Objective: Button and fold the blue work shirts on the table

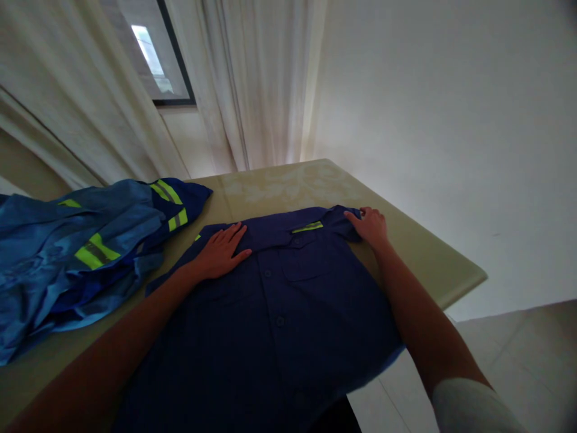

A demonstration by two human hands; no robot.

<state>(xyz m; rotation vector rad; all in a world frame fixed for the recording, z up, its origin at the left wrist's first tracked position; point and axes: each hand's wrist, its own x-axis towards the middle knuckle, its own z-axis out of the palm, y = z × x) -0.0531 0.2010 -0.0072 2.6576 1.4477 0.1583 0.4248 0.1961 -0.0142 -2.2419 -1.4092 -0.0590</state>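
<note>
Head view, and dark navy was the colour: one buttoned shirt (324, 300) lay front up on the near part of the worktop (406, 252), two front buttons clear, a yellow-green strip (308, 228) bright near its far edge. Left hand (220, 251), fingers spread, palm down on the cloth! Right hand (370, 227) was at the right sleeve (345, 224), thumb and fingers apart; whether they pinched, I couldn't tell. Over left, a blue heap of clothing (121, 207) showed four reflective patches (97, 251), its garments impossible to count.

matt cloth shirt (333, 300), smooth table (419, 258)
</note>
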